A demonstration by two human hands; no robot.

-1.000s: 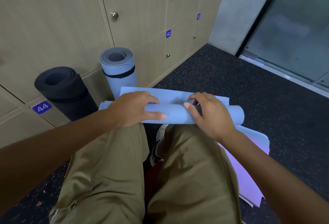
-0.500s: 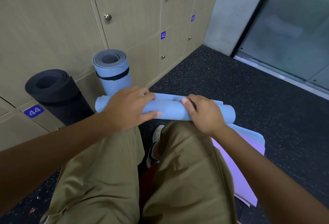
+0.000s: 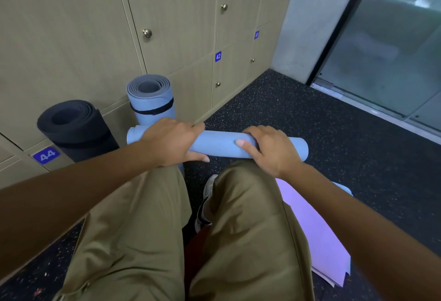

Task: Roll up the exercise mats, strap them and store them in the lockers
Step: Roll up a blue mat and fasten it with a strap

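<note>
— Hands first: where are they, and what have they got?

— Both are curled over the light blue mat [image 3: 222,144], rolled into a narrow tube lying crosswise just past the knees. The left hand [image 3: 170,141] wraps it near the left end, the right hand [image 3: 269,149] grips right of the middle, thumb laid along the roll.

— Is it rolled right out?

— It looks so; no loose flap shows ahead of it, though the underside is hidden.

— How to finish the step well?

— Keep both grips firm so the layers cannot spring loose, square up the ends, then hold with one hand while the other fetches a strap. No strap is on it yet.

— And the others?

— A strapped blue roll [image 3: 151,98] and a black roll [image 3: 76,130] stand against the lockers [image 3: 71,38]; a lilac mat [image 3: 317,233] lies on the floor [image 3: 310,114].
</note>
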